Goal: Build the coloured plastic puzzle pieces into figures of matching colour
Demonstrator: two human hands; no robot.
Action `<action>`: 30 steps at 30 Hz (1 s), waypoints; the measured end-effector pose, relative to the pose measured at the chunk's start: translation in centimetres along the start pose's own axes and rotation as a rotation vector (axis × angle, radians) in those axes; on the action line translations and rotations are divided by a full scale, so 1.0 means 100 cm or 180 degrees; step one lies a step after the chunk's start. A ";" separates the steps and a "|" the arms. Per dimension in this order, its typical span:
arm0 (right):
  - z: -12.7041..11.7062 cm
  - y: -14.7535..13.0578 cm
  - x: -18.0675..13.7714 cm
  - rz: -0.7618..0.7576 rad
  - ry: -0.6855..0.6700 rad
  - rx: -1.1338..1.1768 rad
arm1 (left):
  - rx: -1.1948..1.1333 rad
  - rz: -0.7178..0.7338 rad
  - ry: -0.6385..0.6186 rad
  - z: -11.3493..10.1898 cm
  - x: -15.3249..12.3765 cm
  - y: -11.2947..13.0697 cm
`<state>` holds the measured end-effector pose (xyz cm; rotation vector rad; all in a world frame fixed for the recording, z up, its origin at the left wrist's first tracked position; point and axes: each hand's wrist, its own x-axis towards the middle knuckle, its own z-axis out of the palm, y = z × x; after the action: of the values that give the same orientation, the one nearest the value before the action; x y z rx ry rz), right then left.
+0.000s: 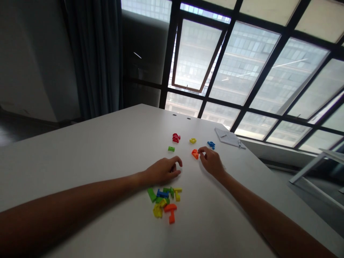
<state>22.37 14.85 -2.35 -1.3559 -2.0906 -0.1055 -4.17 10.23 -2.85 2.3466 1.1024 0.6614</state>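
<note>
My right hand point(211, 160) rests on the white table point(94, 154), its thumb and fingers pinched on a small orange piece point(195, 154). My left hand point(163, 170) lies on the table to the left of it, fingers curled in loosely, with nothing visible inside. Close in front of me sits a pile of several coloured plastic pieces point(164, 201), green, blue, yellow and orange. Beyond the hands lie single pieces: a green one point(171, 148), a red one point(176, 138), a yellow one point(192, 141) and a blue one point(211, 144).
A flat grey sheet with a pen point(229, 138) lies near the table's far right corner. Behind the table stand a large window point(242, 71) and a dark curtain point(94, 53). A white frame point(317, 168) stands off the table's right edge.
</note>
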 end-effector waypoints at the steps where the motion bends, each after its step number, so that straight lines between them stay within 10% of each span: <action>1: -0.002 -0.014 -0.012 -0.0233 0.0110 0.0251 | -0.0061 -0.0027 0.0061 0.000 0.000 -0.001; 10: -0.012 -0.085 -0.073 -0.1482 -0.0591 0.1083 | -0.0308 -0.0041 0.0163 0.000 -0.001 -0.004; 17: -0.005 -0.079 -0.066 -0.1400 -0.0866 0.1091 | -0.0345 0.0035 -0.0129 -0.002 -0.001 -0.002; 24: 0.002 -0.072 -0.060 -0.0273 -0.0251 0.1152 | -0.0357 -0.0027 -0.0175 -0.004 -0.002 -0.001; 30: 0.005 -0.069 -0.061 -0.0426 -0.0028 0.1117 | -0.0475 -0.0001 -0.0391 -0.007 -0.002 -0.001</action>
<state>17.99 6.98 -4.29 -1.0091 -2.0865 0.2035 -4.69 10.25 -2.39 2.2278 0.9658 0.5708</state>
